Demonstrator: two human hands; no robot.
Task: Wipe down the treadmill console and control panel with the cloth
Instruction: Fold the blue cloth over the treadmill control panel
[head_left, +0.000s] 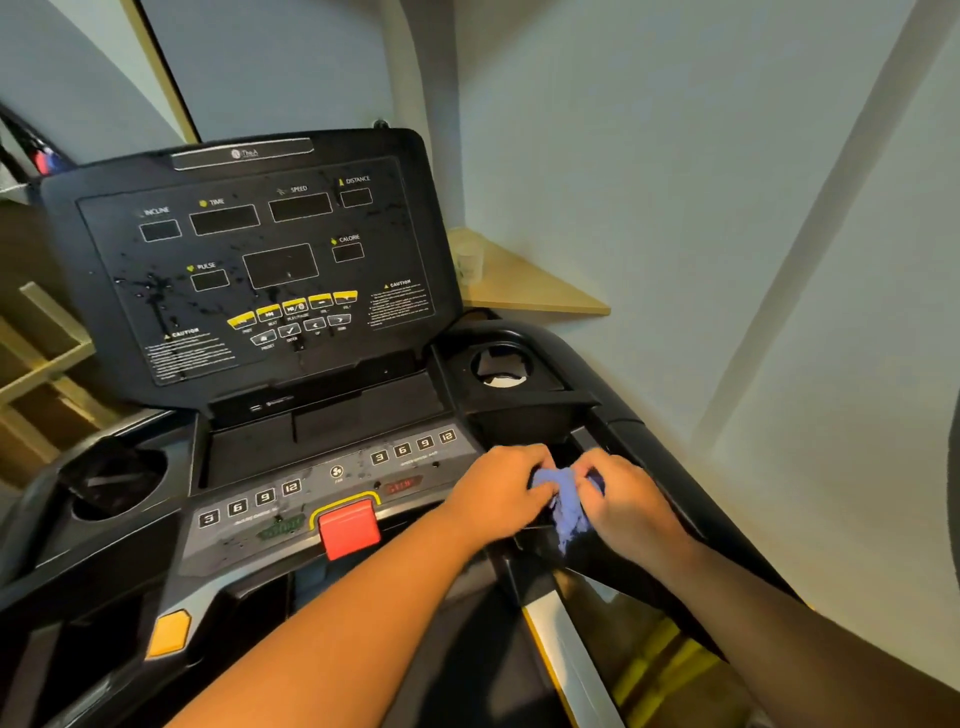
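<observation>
Both hands meet over the right end of the grey control panel (311, 499), close together: the left hand (501, 491) and the right hand (626, 501) each grip the crumpled blue cloth (566, 501) bunched between them. Beyond stands the tilted black treadmill console (249, 260), speckled with droplets, a red stop key (349, 529) below it.

Pale blue walls (675, 156) meet at a corner holding a wooden shelf (524, 291).
</observation>
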